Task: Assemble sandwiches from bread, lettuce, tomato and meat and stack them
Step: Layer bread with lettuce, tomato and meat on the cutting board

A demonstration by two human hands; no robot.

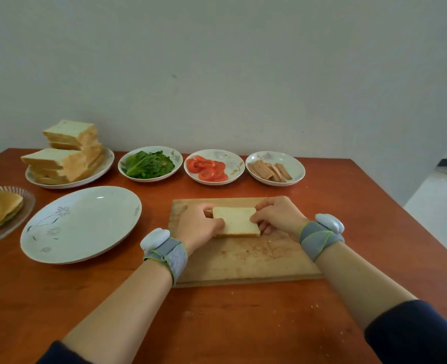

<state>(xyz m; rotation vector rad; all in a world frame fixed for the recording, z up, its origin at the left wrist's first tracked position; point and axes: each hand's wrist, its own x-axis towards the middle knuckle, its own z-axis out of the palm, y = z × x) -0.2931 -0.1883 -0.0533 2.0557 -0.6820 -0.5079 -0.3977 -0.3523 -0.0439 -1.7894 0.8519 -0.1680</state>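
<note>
Both hands grip one bread slice (pixel 235 221) on the board (pixel 246 261): left hand (pixel 198 224) at its left edge, right hand (pixel 277 214) opposite; its long axis lies between them.

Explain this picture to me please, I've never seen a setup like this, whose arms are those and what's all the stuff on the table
There is no machine here. A person wears a camera on the head, so this single picture looks forward and down along their own arms. Each wrist carries a grey band with a white pod.

Both hands, the left hand and the right hand, grip one bread slice by its sides on a wooden cutting board.

On the brown table, along the back, stand a plate of stacked bread, a dish of lettuce, a dish of tomato slices and a dish of meat strips. Nearer, on the left, sits a large empty plate, and at the edge a glass dish with something that looks like pancakes.
</note>
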